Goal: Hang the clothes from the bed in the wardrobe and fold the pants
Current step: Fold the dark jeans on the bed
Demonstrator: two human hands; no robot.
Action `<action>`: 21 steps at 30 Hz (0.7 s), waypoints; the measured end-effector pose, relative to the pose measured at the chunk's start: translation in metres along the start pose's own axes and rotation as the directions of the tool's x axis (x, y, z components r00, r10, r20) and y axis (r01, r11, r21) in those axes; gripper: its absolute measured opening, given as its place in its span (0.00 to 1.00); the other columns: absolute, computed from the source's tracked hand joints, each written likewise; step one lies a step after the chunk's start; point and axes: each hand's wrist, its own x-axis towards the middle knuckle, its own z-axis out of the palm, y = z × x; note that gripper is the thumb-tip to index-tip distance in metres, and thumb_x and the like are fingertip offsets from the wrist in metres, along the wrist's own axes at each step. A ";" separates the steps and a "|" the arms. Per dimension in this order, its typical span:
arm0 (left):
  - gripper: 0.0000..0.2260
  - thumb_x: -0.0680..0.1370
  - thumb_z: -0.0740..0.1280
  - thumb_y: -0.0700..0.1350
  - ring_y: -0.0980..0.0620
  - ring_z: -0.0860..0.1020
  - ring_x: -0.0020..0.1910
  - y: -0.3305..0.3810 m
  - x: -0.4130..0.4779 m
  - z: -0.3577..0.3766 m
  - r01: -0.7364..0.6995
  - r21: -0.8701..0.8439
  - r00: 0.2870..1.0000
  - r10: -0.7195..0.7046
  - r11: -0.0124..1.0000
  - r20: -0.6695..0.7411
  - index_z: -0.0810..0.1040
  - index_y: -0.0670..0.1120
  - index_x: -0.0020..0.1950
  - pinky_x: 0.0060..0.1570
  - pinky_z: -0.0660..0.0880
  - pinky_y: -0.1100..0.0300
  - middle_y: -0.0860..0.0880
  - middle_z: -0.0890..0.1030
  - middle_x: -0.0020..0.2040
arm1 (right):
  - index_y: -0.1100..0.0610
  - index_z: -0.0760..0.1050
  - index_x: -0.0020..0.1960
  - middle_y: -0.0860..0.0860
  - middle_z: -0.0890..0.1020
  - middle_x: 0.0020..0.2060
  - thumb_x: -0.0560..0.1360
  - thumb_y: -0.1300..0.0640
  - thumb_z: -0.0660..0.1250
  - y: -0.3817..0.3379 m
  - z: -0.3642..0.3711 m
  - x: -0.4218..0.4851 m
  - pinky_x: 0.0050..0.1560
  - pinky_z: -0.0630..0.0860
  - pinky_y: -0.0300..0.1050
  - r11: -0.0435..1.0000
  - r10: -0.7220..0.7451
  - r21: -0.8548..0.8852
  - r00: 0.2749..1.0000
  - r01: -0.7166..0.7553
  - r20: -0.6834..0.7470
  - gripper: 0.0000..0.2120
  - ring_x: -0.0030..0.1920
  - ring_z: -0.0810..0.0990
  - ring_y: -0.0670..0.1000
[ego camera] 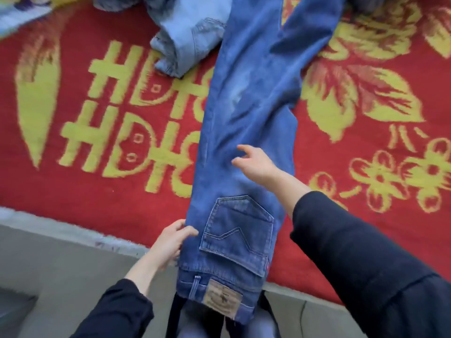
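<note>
**Caller:** Where are the pants right now?

**Me:** The dark blue jeans [244, 106] lie lengthwise on the red-and-yellow blanket [97, 191]. The waistband is at the near edge of the bed, right in front of me, and the legs run away from me. One back pocket [236, 235] faces up, and so does the leather patch [223, 298], so I judge they're already folded in half along their length.

**Caller:** And the hands?

**Me:** My left hand [170, 240] is curled round the side edge at the hip, gripping the denim beside the pocket. I read that as the anchor, so the waist end doesn't slide while the rest gets smoothed. My right hand [256, 167] is over the thigh with the fingers spread and holding nothing. It's blurred, so I can't say whether the palm is pressing the cloth or just above it.

**Caller:** Why out there?

**Me:** The legs part toward the far end and don't sit squarely on each other. They'd need flattening and lining up before the cross fold.

**Caller:** Give me the count.

**Me:** Two pairs of jeans: this dark one, plus light blue jeans [185, 42] crumpled just beside its far left edge. There's one striped cloth [19, 18] at the far left corner. Two hands are working, one gripping and one spread. No wardrobe or hanger is in sight.
</note>
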 end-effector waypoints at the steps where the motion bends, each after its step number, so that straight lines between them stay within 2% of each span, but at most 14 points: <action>1: 0.06 0.74 0.63 0.36 0.50 0.75 0.39 -0.004 0.001 -0.001 -0.009 0.024 1.000 0.009 1.000 0.015 0.79 0.44 0.46 0.37 0.66 0.59 0.46 0.81 0.39 | 0.55 0.64 0.74 0.54 0.79 0.57 0.77 0.57 0.63 0.010 0.004 -0.001 0.44 0.73 0.36 0.996 0.031 -0.081 0.999 -0.032 -0.022 0.26 0.48 0.79 0.49; 2: 0.08 0.73 0.63 0.34 0.51 0.73 0.34 -0.003 0.002 -0.001 -0.025 0.037 1.000 0.024 0.999 0.020 0.78 0.45 0.39 0.32 0.65 0.62 0.48 0.79 0.34 | 0.56 0.65 0.74 0.55 0.78 0.61 0.76 0.57 0.63 0.018 0.007 -0.003 0.49 0.72 0.38 0.990 0.057 -0.125 0.997 -0.063 -0.046 0.26 0.53 0.79 0.51; 3: 0.11 0.71 0.61 0.32 0.52 0.69 0.29 -0.001 0.004 -0.001 -0.022 0.065 0.999 0.020 0.998 0.025 0.74 0.45 0.34 0.27 0.63 0.65 0.50 0.75 0.29 | 0.57 0.67 0.73 0.55 0.78 0.61 0.76 0.57 0.64 0.025 0.008 -0.005 0.49 0.72 0.39 0.988 0.079 -0.129 0.994 -0.087 -0.072 0.25 0.52 0.79 0.51; 4: 0.13 0.70 0.61 0.31 0.53 0.65 0.25 0.001 0.007 -0.001 -0.005 0.109 0.999 0.002 0.994 0.035 0.70 0.46 0.30 0.24 0.59 0.66 0.52 0.71 0.25 | 0.56 0.68 0.72 0.54 0.79 0.59 0.76 0.58 0.64 0.028 0.008 -0.006 0.43 0.73 0.38 0.989 0.094 -0.103 0.991 -0.105 -0.099 0.24 0.46 0.79 0.50; 5: 0.13 0.69 0.61 0.31 0.54 0.62 0.23 0.005 0.010 -0.002 0.010 0.169 0.999 -0.018 0.986 0.046 0.68 0.47 0.29 0.23 0.56 0.67 0.53 0.68 0.24 | 0.56 0.69 0.71 0.53 0.81 0.56 0.75 0.58 0.64 0.029 0.008 -0.007 0.37 0.72 0.36 0.991 0.107 -0.072 0.986 -0.116 -0.128 0.24 0.39 0.77 0.47; 6: 0.13 0.68 0.61 0.31 0.54 0.61 0.23 0.007 0.014 -0.005 0.021 0.234 0.998 -0.036 0.972 0.059 0.66 0.47 0.29 0.23 0.55 0.66 0.52 0.66 0.24 | 0.55 0.70 0.70 0.52 0.81 0.54 0.75 0.58 0.64 0.027 0.008 -0.006 0.35 0.72 0.34 0.990 0.118 -0.054 0.982 -0.128 -0.150 0.23 0.37 0.77 0.46; 7: 0.13 0.68 0.62 0.32 0.54 0.61 0.23 0.011 0.017 -0.008 0.026 0.291 0.996 -0.049 0.957 0.072 0.66 0.47 0.29 0.24 0.55 0.65 0.52 0.66 0.25 | 0.54 0.70 0.70 0.52 0.80 0.54 0.75 0.58 0.64 0.025 0.007 -0.005 0.40 0.73 0.35 0.989 0.124 -0.055 0.979 -0.134 -0.164 0.23 0.41 0.79 0.47; 9: 0.10 0.68 0.64 0.34 0.53 0.63 0.26 0.022 0.022 -0.013 0.013 0.373 0.993 -0.057 0.928 0.107 0.68 0.47 0.31 0.26 0.58 0.63 0.51 0.68 0.28 | 0.55 0.70 0.71 0.53 0.80 0.59 0.75 0.58 0.64 0.017 0.004 0.001 0.54 0.73 0.41 0.986 0.119 -0.092 0.977 -0.137 -0.175 0.24 0.54 0.79 0.52; 10: 0.08 0.69 0.64 0.36 0.53 0.64 0.27 0.029 0.025 -0.015 -0.004 0.387 0.992 -0.046 0.922 0.121 0.70 0.47 0.33 0.26 0.59 0.63 0.52 0.70 0.29 | 0.55 0.69 0.71 0.54 0.79 0.60 0.75 0.58 0.64 0.012 0.002 0.006 0.56 0.72 0.43 0.985 0.122 -0.098 0.976 -0.141 -0.181 0.24 0.55 0.78 0.52; 12: 0.05 0.70 0.66 0.39 0.54 0.68 0.30 0.049 0.036 -0.017 -0.074 0.364 0.993 0.034 0.928 0.115 0.74 0.47 0.36 0.30 0.63 0.62 0.53 0.72 0.30 | 0.57 0.69 0.71 0.54 0.79 0.61 0.75 0.58 0.63 0.001 -0.005 0.018 0.55 0.72 0.44 0.985 0.129 -0.081 0.965 -0.151 -0.230 0.24 0.54 0.77 0.53; 15: 0.01 0.73 0.67 0.40 0.52 0.68 0.32 0.087 0.063 -0.014 -0.199 0.308 0.980 0.193 0.930 0.050 0.78 0.45 0.42 0.35 0.64 0.60 0.51 0.74 0.33 | 0.58 0.69 0.68 0.54 0.77 0.60 0.75 0.58 0.63 -0.015 -0.023 0.040 0.54 0.70 0.43 0.985 0.120 -0.066 0.909 -0.159 -0.400 0.21 0.58 0.76 0.54; 18: 0.05 0.74 0.68 0.41 0.53 0.72 0.36 0.129 0.093 -0.005 -0.268 0.288 0.962 0.273 0.919 0.025 0.78 0.47 0.49 0.36 0.68 0.62 0.50 0.77 0.40 | 0.58 0.70 0.67 0.55 0.75 0.62 0.76 0.58 0.63 -0.029 -0.043 0.065 0.56 0.67 0.42 0.982 0.029 -0.144 0.841 -0.126 -0.540 0.20 0.59 0.75 0.53; 20: 0.08 0.75 0.68 0.43 0.52 0.77 0.42 0.156 0.112 0.001 -0.347 0.353 0.930 0.367 0.869 0.011 0.77 0.47 0.54 0.41 0.72 0.61 0.51 0.79 0.46 | 0.58 0.68 0.69 0.54 0.73 0.64 0.76 0.58 0.61 -0.038 -0.058 0.086 0.59 0.65 0.42 0.967 -0.036 -0.229 0.831 -0.112 -0.556 0.22 0.63 0.73 0.54; 21: 0.08 0.75 0.67 0.43 0.51 0.78 0.45 0.170 0.121 0.004 -0.391 0.433 0.902 0.431 0.812 0.006 0.78 0.48 0.54 0.44 0.73 0.59 0.52 0.79 0.47 | 0.58 0.67 0.71 0.55 0.72 0.66 0.76 0.58 0.61 -0.043 -0.065 0.098 0.61 0.65 0.43 0.959 -0.057 -0.262 0.837 -0.105 -0.545 0.23 0.64 0.72 0.54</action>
